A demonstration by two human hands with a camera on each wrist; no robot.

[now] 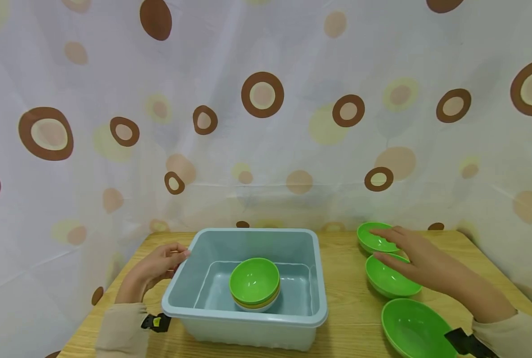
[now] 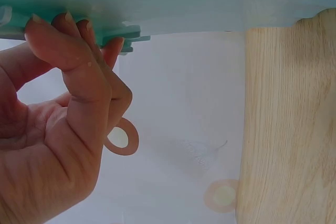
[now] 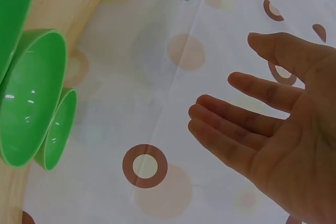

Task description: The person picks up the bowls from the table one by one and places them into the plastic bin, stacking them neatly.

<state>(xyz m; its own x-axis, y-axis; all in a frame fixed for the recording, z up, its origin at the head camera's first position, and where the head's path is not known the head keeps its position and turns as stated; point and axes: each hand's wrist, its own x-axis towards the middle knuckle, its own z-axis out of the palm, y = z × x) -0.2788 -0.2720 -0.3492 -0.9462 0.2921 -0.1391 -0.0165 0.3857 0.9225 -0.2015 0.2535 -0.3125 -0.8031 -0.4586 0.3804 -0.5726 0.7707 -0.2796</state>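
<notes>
My left hand (image 1: pixel 160 266) holds the left rim of a pale blue plastic basin (image 1: pixel 248 320); in the left wrist view its curled fingers (image 2: pixel 79 72) reach up under the rim. Inside the basin sits a small stack of bowls, a green bowl (image 1: pixel 254 281) on top with yellow and whitish edges below it. Over on the right, my right hand (image 1: pixel 420 258) hovers above a row of green bowls, fingers extended and apart, holding nothing. Those are a back bowl (image 1: pixel 370 242), partly covered by the hand, a middle bowl (image 1: pixel 391 283) and a front bowl (image 1: pixel 415 328).
Everything stands on a wooden table (image 1: pixel 342 298). A white curtain (image 1: pixel 292 149) with brown and beige circles hangs behind it and along the sides. The front green bowl is cut off by the lower frame edge.
</notes>
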